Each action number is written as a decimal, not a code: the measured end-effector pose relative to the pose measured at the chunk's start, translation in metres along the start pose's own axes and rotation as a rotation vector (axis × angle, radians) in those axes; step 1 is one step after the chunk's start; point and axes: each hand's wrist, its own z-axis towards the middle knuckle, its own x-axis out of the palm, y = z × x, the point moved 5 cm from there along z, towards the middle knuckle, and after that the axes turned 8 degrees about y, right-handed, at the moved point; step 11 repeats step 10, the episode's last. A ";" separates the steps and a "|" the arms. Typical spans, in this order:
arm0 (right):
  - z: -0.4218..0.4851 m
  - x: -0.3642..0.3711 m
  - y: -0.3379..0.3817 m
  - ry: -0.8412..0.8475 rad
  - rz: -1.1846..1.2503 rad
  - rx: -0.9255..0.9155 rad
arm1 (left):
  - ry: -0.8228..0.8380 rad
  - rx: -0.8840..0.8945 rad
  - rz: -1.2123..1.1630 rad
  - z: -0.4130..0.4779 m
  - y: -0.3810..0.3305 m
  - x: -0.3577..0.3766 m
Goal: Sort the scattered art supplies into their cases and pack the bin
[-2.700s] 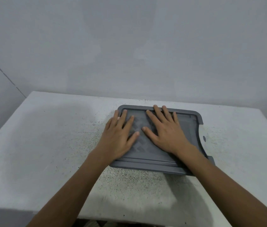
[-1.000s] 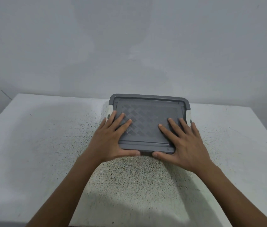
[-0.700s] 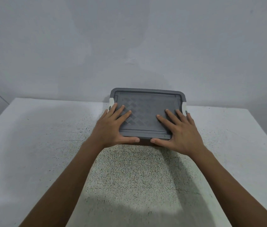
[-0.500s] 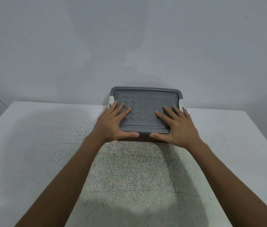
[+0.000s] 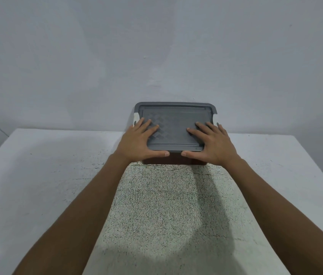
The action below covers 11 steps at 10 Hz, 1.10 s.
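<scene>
The lid (image 5: 173, 124) is already on the bin (image 5: 173, 160), so I judge that the task is in its last step: the sorting and packing seem finished, and only the closing or the final placing of the bin is left. The bin stands at the far edge of the table (image 5: 37, 175), close to the wall (image 5: 156, 46). Whether it touches the wall I cannot tell. What is inside is hidden by the lid.

The next move probably calls for an even pressure downward on both sides, so that the lid sits flat, and then a check of the clips. On the left side a white clip (image 5: 136, 118) shows just beside the lid's corner. On the right side I cannot tell if there is one.

The left hand (image 5: 140, 143) lies flat on the left part of the lid, with fingers straight and spread, and its thumb stretched along the front, just under the lid's rim. The right hand (image 5: 214, 145) does the same on the right part, and its thumb points toward the other thumb, near it but not touching. Neither hand curls around anything; both only press on the lid.
</scene>
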 end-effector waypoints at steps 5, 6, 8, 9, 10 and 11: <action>-0.004 -0.007 0.005 0.177 -0.044 0.021 | 0.035 0.013 0.090 -0.002 -0.004 -0.003; -0.009 -0.012 0.010 0.205 -0.063 0.073 | 0.037 0.030 0.090 -0.005 -0.009 -0.004; -0.022 -0.027 0.025 0.131 0.005 0.112 | 0.033 0.094 -0.110 -0.025 -0.030 -0.019; -0.035 -0.048 0.036 0.104 0.182 0.121 | -0.062 0.134 -0.247 -0.042 -0.040 -0.034; -0.058 -0.070 0.042 -0.015 0.409 0.093 | -0.207 0.167 -0.414 -0.077 -0.047 -0.032; -0.058 -0.070 0.042 -0.015 0.409 0.093 | -0.207 0.167 -0.414 -0.077 -0.047 -0.032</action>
